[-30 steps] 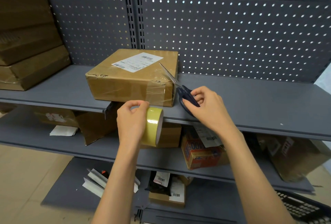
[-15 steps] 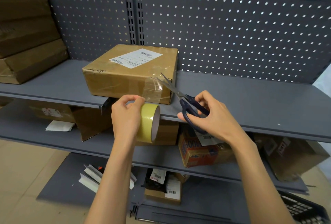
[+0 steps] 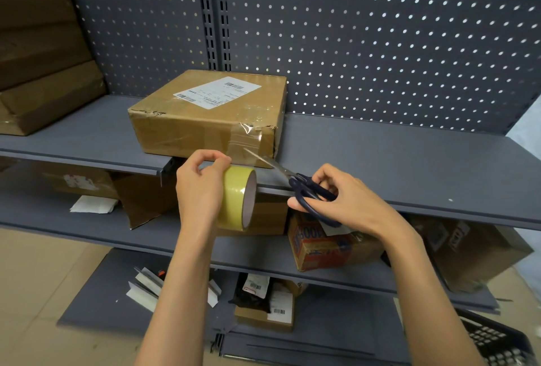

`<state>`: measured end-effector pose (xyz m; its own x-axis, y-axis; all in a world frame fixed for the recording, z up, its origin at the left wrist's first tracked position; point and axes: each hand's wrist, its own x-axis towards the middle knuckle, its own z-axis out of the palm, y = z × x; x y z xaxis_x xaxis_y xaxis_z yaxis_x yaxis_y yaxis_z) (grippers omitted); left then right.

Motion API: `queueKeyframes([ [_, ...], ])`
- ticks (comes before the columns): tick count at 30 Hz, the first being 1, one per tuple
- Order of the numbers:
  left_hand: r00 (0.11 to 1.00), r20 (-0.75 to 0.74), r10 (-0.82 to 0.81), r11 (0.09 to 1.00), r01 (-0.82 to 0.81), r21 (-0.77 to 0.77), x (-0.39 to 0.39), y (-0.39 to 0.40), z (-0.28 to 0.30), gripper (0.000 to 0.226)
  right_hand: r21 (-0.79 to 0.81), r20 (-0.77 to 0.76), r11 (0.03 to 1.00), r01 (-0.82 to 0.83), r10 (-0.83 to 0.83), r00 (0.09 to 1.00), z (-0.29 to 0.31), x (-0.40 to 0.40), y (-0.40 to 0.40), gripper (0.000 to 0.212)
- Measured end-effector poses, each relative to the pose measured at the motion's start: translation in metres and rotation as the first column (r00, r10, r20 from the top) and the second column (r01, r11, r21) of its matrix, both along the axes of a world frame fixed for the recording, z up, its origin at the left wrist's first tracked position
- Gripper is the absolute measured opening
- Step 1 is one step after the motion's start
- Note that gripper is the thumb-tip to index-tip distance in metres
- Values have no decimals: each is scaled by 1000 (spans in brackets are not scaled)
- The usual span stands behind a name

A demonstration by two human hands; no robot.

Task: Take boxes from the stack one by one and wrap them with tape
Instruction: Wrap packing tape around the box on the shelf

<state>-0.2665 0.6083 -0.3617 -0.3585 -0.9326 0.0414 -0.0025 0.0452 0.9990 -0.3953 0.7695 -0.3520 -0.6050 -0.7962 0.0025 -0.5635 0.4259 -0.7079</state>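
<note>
Head view puts the cardboard box (image 3: 210, 114) on the upper shelf (image 3: 409, 166), its near face flush with the shelf's front edge, and everything else sits relative to that box. Just below its near right corner, the left hand (image 3: 199, 193) has its grip wrapped round the yellow tape roll (image 3: 238, 198), thumb and fingertips pinched at the top where the clear strip runs up to the box. To the right of that, the right hand (image 3: 336, 198) grips the dark handles of the scissors (image 3: 292, 178), whose blades point at the strip just under the box's bottom edge. Whether the blades are parted I cannot tell.

I'd judge this to be the cut that frees the roll. To do it well, the left hand should keep the strip taut, pulling the roll slightly down and away from the box, so the blades bite cleanly rather than fold the film. Cutting close to the box leaves a short tail to press flat. More boxes wait in the stack (image 3: 44, 73) far left of the box.
</note>
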Motion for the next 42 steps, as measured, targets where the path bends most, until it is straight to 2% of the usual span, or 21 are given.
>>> queueKeyframes([
  [3,1000,5,-7,1000,7,10,0,-1,0,10,-5,32,998,-63,63,997,1,0,-10,57],
  [21,1000,24,0,1000,0,19,1,-5,-2,12,-142,18,982,-128,132,991,-10,-15,-30,37],
  [35,998,47,38,999,-38,-5,7,-5,-3,14,-121,15,980,-155,158,987,-10,-6,-34,32],
  [42,993,-14,114,991,-114,-64,20,-8,9,21,-248,3,957,-151,157,988,-5,10,-44,30],
])
